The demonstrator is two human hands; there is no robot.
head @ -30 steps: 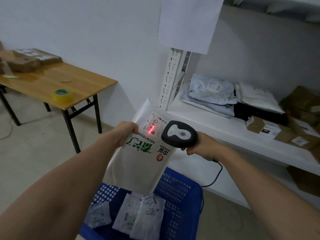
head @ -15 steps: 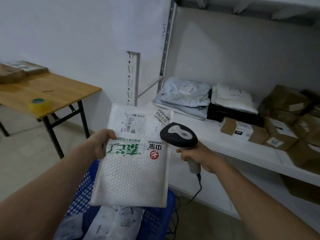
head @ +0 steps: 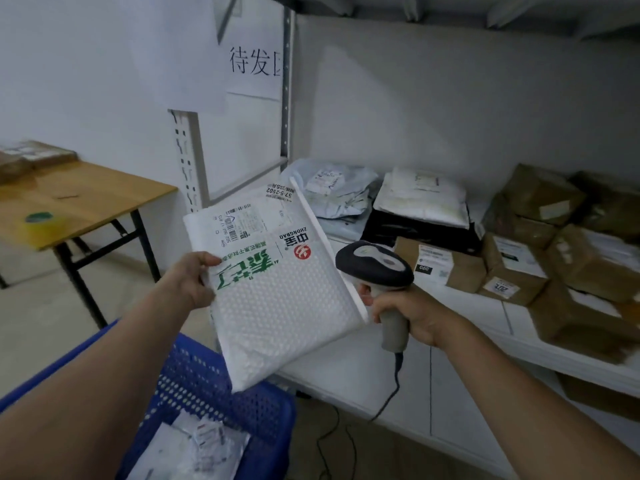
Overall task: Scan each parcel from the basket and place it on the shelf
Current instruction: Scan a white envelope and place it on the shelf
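White walls close the room; a metal shelf on the right carries grey bags and brown boxes, and a wooden tabletop with a roll of tape stands off to the left. Above the blue basket, between it and the shelf, the parcel hangs in the air, tilted, with its label side toward the camera; the left hand pinches its left edge, thumb on the printed face; the right hand is wrapped round the grip of the scanner, just beside the parcel's right edge; no red beam shows on the label. The parcel is a white bubble envelope; it looks light, flat and soft, likely to bend or droop when held by one edge; its plastic skin may be slick, so a pinch well in from the edge, or a palm under the middle, would probably carry it more surely; it should slide flat onto a bare patch of shelf. More parcels lie in the basket.
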